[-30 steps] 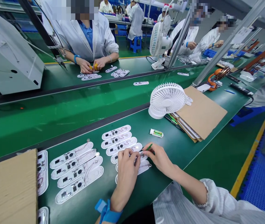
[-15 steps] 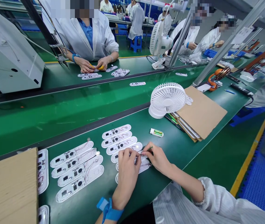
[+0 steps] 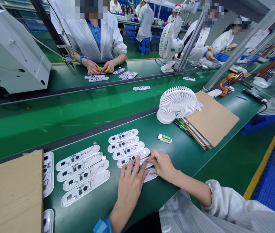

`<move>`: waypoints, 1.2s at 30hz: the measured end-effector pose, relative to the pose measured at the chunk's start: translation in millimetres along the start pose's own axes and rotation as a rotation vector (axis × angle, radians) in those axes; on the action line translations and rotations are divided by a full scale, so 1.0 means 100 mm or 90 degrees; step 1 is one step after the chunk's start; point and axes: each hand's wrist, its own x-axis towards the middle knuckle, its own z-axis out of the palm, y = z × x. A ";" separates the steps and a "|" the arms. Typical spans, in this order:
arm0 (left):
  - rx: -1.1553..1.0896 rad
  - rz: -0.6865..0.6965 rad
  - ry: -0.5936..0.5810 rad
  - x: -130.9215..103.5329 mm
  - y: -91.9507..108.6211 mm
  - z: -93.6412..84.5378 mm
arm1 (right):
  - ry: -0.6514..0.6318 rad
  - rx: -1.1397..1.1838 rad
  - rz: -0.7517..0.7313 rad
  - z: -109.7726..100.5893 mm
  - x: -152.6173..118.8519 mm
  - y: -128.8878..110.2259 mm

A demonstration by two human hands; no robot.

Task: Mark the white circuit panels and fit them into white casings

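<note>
White casing (image 3: 142,161), partly hidden. Lies on green worktop (image 3: 84,216), second from near end in column of similar casings (image 3: 132,149). Runs lengthwise from near left to far right, pointing its rounded end far right. Covered on left by left hand (image 3: 130,186), with fingers spread wide; met at right end by right hand (image 3: 163,165), with fingers drawn narrow. Cannot tell whether around anything.

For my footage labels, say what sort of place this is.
Probably an electronics assembly line: rows of wired white casings, a green conveyor belt and workers in white coats.
</note>
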 end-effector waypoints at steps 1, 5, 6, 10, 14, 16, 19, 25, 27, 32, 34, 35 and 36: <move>-0.008 0.000 -0.006 -0.02 0.00 0.00 | 0.005 0.005 0.006 -0.03 0.00 0.01; -0.074 0.045 -0.025 -0.16 0.02 0.01 | 0.043 0.019 0.020 -0.24 0.02 0.03; -0.087 0.049 -0.026 -0.19 0.02 0.02 | 0.045 0.014 0.017 -0.30 0.02 0.02; -0.114 0.012 -0.006 -0.23 -0.01 0.09 | -0.040 -0.035 -0.027 -0.41 -0.01 -0.09; -0.170 -0.022 0.005 -0.15 -0.06 0.15 | -0.156 -0.147 -0.081 -0.29 -0.05 -0.19; -0.217 -0.040 0.013 -0.15 -0.07 0.14 | -0.177 -0.195 -0.094 -0.22 -0.05 -0.21; -0.313 -0.042 0.039 -0.23 -0.09 0.10 | -0.185 -0.232 -0.112 -0.19 -0.01 -0.22; -0.320 0.023 0.081 -0.44 -0.12 0.07 | -0.188 -0.273 -0.131 -0.18 -0.02 -0.27; -0.302 0.037 0.073 -0.44 -0.13 0.07 | -0.188 -0.282 -0.129 -0.16 -0.04 -0.28; -0.304 0.037 0.070 -0.40 -0.11 0.06 | -0.193 -0.304 -0.128 -0.16 -0.06 -0.28; -0.309 0.028 0.067 -0.40 -0.10 0.06 | -0.202 -0.302 -0.136 -0.17 -0.04 -0.29; -0.310 0.025 0.065 -0.40 -0.10 0.06 | -0.207 -0.300 -0.141 -0.18 -0.03 -0.29; -0.309 0.023 0.065 -0.41 -0.09 0.06 | -0.209 -0.296 -0.144 -0.19 -0.02 -0.30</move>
